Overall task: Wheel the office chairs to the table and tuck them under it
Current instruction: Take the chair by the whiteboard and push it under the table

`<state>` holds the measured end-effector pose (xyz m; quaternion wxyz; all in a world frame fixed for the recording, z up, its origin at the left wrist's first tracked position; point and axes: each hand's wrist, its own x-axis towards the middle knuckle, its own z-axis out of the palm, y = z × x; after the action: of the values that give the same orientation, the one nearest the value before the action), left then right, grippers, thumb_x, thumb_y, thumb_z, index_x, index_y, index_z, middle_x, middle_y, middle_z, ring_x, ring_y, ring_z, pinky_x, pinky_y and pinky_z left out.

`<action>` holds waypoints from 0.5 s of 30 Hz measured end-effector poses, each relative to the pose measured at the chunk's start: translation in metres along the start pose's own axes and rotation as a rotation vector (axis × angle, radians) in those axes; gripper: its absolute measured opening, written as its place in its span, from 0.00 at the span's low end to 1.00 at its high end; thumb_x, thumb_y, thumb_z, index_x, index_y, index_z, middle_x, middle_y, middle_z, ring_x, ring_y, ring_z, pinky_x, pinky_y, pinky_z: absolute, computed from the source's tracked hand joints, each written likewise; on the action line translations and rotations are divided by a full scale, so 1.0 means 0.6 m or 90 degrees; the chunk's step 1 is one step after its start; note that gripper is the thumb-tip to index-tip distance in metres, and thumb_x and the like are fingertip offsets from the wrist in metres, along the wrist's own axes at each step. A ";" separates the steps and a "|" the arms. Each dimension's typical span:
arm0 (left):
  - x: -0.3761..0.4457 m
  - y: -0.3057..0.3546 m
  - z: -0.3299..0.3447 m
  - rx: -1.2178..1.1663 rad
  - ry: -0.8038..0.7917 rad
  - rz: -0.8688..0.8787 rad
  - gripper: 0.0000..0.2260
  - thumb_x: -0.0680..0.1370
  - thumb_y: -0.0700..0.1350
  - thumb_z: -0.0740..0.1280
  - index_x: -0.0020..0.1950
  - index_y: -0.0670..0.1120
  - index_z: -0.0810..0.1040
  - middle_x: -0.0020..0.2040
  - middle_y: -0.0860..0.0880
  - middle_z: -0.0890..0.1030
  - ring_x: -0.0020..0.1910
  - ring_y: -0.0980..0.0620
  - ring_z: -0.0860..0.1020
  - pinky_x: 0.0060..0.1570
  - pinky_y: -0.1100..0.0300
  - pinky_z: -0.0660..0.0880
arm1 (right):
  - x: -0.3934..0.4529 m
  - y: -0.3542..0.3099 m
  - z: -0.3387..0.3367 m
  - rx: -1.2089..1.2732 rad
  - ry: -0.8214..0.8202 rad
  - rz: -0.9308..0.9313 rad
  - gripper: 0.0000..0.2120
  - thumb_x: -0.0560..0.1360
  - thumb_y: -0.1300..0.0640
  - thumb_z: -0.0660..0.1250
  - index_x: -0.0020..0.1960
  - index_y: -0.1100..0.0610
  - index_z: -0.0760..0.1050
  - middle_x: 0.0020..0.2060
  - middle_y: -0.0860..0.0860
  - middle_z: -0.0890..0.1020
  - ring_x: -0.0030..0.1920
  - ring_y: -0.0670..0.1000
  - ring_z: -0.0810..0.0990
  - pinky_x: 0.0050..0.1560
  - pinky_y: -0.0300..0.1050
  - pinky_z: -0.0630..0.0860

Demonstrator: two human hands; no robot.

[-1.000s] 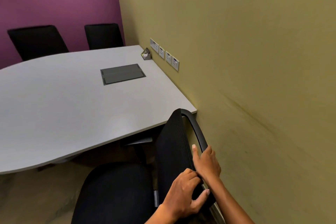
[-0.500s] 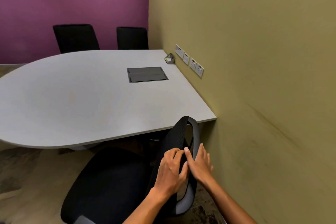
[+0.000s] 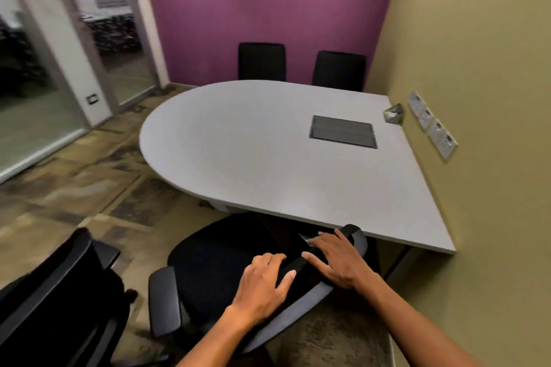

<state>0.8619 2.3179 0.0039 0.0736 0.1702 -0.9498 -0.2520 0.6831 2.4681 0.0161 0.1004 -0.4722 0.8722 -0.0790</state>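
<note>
A black office chair (image 3: pixel 220 259) stands at the near edge of the grey table (image 3: pixel 253 152), its seat partly under the tabletop. My left hand (image 3: pixel 264 283) grips the top of its backrest, fingers curled over the rim. Beside it on the same rim lies my right hand (image 3: pixel 337 259), fingers spread flat along the top. A second black chair (image 3: pixel 56 301) stands at the lower left, apart from the table. Two more black chairs (image 3: pixel 261 64) (image 3: pixel 340 70) sit tucked at the table's far side.
An olive wall (image 3: pixel 477 217) with a row of sockets (image 3: pixel 432 125) runs close along the right. A cable hatch (image 3: pixel 343 132) and a small holder (image 3: pixel 394 113) sit on the tabletop. Glass partitions (image 3: pixel 44 83) stand at the left, past patterned carpet (image 3: pixel 89 173).
The chair has swung round so its backrest faces me and its seat sits under the table edge. My view has turned left, showing the glass partition and a second chair.
</note>
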 end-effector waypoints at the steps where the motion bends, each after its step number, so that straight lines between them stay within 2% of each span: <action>1: -0.013 -0.003 0.003 0.018 -0.016 -0.051 0.25 0.82 0.63 0.56 0.75 0.52 0.67 0.68 0.52 0.74 0.67 0.52 0.71 0.67 0.54 0.69 | 0.015 0.002 0.001 -0.004 0.001 -0.040 0.43 0.75 0.24 0.36 0.68 0.47 0.76 0.65 0.47 0.79 0.70 0.47 0.72 0.78 0.55 0.56; 3: -0.027 0.002 0.013 0.041 -0.025 -0.105 0.26 0.81 0.65 0.54 0.74 0.53 0.68 0.67 0.52 0.76 0.65 0.50 0.72 0.65 0.53 0.70 | 0.028 0.012 -0.006 -0.029 0.010 -0.081 0.43 0.75 0.24 0.35 0.58 0.46 0.82 0.51 0.45 0.83 0.54 0.46 0.78 0.67 0.52 0.69; 5: -0.042 0.012 0.028 0.085 -0.003 -0.155 0.28 0.81 0.67 0.53 0.74 0.52 0.68 0.66 0.53 0.77 0.64 0.50 0.74 0.63 0.54 0.71 | 0.041 0.019 -0.012 -0.060 0.034 -0.118 0.44 0.75 0.24 0.35 0.53 0.47 0.83 0.45 0.45 0.83 0.46 0.46 0.78 0.57 0.50 0.73; 8: -0.062 0.050 0.056 0.157 0.045 -0.225 0.30 0.81 0.67 0.51 0.74 0.50 0.70 0.66 0.52 0.78 0.63 0.50 0.76 0.62 0.54 0.71 | 0.039 0.031 -0.009 -0.068 0.031 -0.152 0.43 0.75 0.24 0.36 0.50 0.47 0.84 0.42 0.45 0.82 0.44 0.47 0.78 0.55 0.48 0.73; 10: -0.078 0.090 0.076 0.174 0.042 -0.256 0.31 0.80 0.68 0.50 0.73 0.50 0.71 0.65 0.52 0.79 0.63 0.51 0.76 0.63 0.55 0.71 | 0.013 0.051 0.001 -0.057 0.008 -0.166 0.43 0.74 0.24 0.37 0.49 0.48 0.83 0.41 0.45 0.81 0.43 0.46 0.77 0.55 0.46 0.72; 15: -0.104 0.105 0.072 0.201 0.058 -0.255 0.32 0.79 0.69 0.48 0.72 0.50 0.73 0.64 0.53 0.80 0.62 0.53 0.77 0.63 0.56 0.72 | -0.017 0.050 0.012 -0.044 0.045 -0.174 0.45 0.73 0.22 0.35 0.49 0.48 0.83 0.41 0.46 0.82 0.43 0.47 0.77 0.53 0.45 0.70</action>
<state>0.8924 2.4115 -0.0047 0.0374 0.3752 -0.9206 -0.1019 0.6660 2.4929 0.0029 0.0421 -0.5864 0.8051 -0.0785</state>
